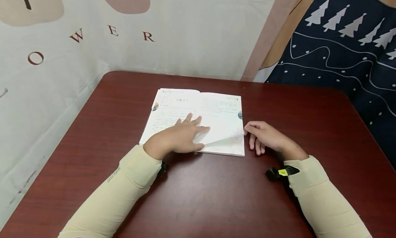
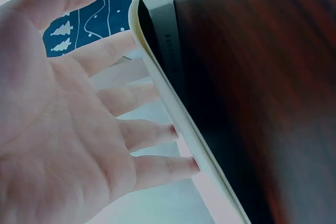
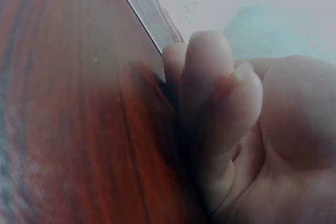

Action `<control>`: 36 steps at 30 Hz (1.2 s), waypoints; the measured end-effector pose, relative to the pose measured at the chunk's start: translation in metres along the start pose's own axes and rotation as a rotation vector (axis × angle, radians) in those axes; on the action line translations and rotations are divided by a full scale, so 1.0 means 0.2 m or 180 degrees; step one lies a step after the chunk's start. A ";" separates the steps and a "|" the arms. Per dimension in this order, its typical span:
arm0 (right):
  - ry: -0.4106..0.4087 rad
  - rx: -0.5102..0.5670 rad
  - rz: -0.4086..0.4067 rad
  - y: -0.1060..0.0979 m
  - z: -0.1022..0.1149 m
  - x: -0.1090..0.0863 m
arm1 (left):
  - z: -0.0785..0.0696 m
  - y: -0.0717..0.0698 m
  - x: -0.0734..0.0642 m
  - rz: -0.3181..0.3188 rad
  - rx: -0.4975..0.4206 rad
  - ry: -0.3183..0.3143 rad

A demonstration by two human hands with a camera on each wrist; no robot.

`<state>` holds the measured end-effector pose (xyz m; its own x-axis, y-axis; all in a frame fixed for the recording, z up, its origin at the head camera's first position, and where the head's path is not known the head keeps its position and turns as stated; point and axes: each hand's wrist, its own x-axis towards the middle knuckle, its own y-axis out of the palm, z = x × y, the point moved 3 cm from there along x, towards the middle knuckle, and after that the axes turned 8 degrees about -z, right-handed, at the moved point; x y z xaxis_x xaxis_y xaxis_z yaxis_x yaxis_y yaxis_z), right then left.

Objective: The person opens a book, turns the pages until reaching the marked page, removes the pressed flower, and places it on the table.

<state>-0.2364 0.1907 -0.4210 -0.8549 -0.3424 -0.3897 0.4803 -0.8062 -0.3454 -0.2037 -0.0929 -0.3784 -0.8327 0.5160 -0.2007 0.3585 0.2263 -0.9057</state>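
An open book (image 1: 219,124) with printed pages lies on the table. Across its left page and middle, my left hand (image 1: 185,135) rests with fingers spread and fairly straight. The left wrist view shows that palm (image 2: 68,124), with fingertips at the paper. At the book's right edge, my right hand (image 1: 266,136) pinches the edge of the right-hand page between thumb and index finger. That page's lower edge rises slantwise toward the fingers, showing the sheet beneath. In the right wrist view the other fingers (image 3: 210,82) curl beside the page block (image 3: 149,11).
The dark red wooden table (image 1: 216,196) reaches around the book on all sides. Behind it hangs a pale printed cloth (image 1: 198,35), with a navy cloth of white trees (image 1: 334,52) at the right. Both wrists carry black straps (image 1: 273,173).
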 end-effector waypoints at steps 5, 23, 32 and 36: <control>0.0009 -0.0056 0.0054 0.00 0.01 0.00 | 0.00 -0.01 0.00 0.0010 0.0006 -0.0012; -0.0028 -0.0097 0.0046 0.00 0.00 0.00 | -0.01 0.00 0.01 -0.0096 0.0129 -0.0001; -0.0078 -0.0117 0.0025 -0.01 0.01 0.00 | -0.02 -0.02 0.01 -0.0219 0.0086 -0.0042; -0.0031 -0.0127 0.0060 0.00 0.01 0.00 | -0.02 -0.02 0.01 -0.0293 0.0013 -0.0077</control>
<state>-0.2377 0.1903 -0.4198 -0.8474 -0.3621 -0.3882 0.5036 -0.7798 -0.3719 -0.2057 -0.0904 -0.3735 -0.8721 0.4730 -0.1253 0.2782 0.2686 -0.9222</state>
